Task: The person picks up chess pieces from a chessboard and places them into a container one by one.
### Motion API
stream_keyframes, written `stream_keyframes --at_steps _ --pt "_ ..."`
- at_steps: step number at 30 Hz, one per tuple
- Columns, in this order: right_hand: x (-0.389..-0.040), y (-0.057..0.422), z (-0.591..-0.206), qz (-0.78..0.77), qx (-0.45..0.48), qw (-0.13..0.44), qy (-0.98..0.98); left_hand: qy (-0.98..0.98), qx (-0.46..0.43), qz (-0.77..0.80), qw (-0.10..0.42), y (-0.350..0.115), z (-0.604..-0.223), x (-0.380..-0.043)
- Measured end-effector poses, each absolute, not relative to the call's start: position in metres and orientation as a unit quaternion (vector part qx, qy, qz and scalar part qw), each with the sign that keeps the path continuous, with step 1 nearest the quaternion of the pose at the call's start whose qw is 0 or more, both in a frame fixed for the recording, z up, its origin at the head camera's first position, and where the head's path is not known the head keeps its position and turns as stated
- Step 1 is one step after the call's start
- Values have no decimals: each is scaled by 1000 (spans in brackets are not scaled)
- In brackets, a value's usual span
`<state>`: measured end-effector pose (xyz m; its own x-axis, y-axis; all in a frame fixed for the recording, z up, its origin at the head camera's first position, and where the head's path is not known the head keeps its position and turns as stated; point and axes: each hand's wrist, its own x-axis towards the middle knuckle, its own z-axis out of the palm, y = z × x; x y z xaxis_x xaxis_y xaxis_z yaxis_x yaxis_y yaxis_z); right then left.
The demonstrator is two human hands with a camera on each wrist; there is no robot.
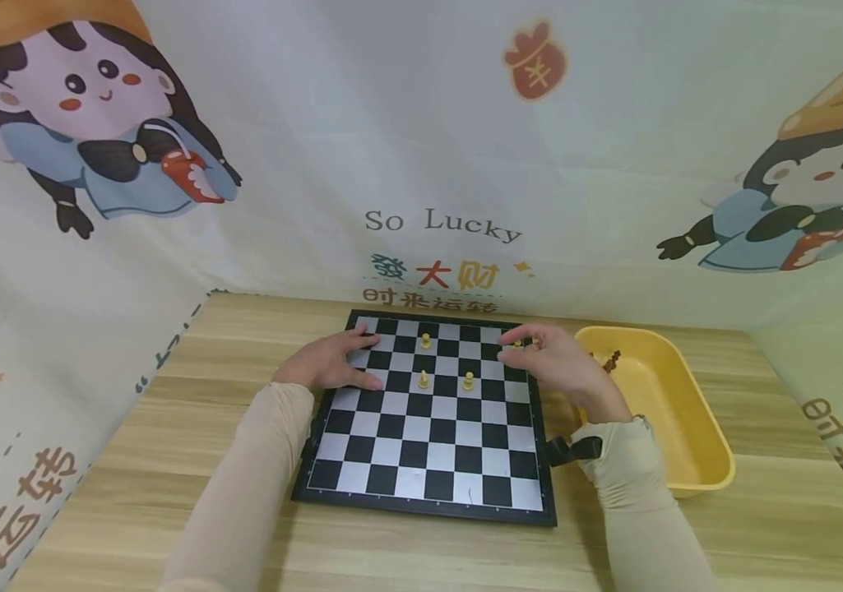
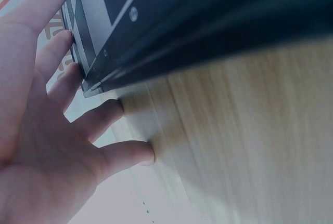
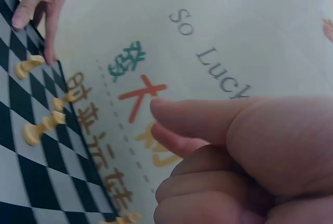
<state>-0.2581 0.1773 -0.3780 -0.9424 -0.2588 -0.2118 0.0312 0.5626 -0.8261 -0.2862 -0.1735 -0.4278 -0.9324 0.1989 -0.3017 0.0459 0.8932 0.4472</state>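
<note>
A black-and-white chessboard [image 1: 421, 427] lies on the wooden table. On its left edge rests my left hand [image 1: 328, 360], fingers spread; the left wrist view shows this hand [image 2: 57, 120] with some fingertips beside the board's dark side. Over the far right corner is my right hand [image 1: 554, 362], thumb and index finger apart with nothing between them. Its other fingers [image 3: 192, 187] are curled in the right wrist view. A pale yellow chess piece [image 1: 517, 344] stands close by, partly covered by that hand. Farther left stand a yellow knight [image 3: 28, 66] and two more yellow pieces [image 1: 469, 381] [image 1: 425, 340].
Right of the board stands a yellow plastic tub [image 1: 676, 411] with a few dark brown pieces [image 1: 613, 360] in its far left part. A dark strap [image 1: 572, 449] shows by the right wrist. A printed cloth [image 1: 436, 148] hangs behind the table [image 1: 132, 460].
</note>
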Motion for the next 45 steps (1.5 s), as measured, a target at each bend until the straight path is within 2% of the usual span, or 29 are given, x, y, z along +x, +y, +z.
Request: stream_keyframes --at_steps 9,34,45 --pt "-258 162 -399 -493 -64 189 847 956 62 224 177 -171 -428 -286" --pt "-262 148 -427 -557 -20 216 801 956 58 221 182 -174 -428 -289" --pt "-265 141 -447 -563 6 211 799 954 65 230 181 -174 -428 -289"
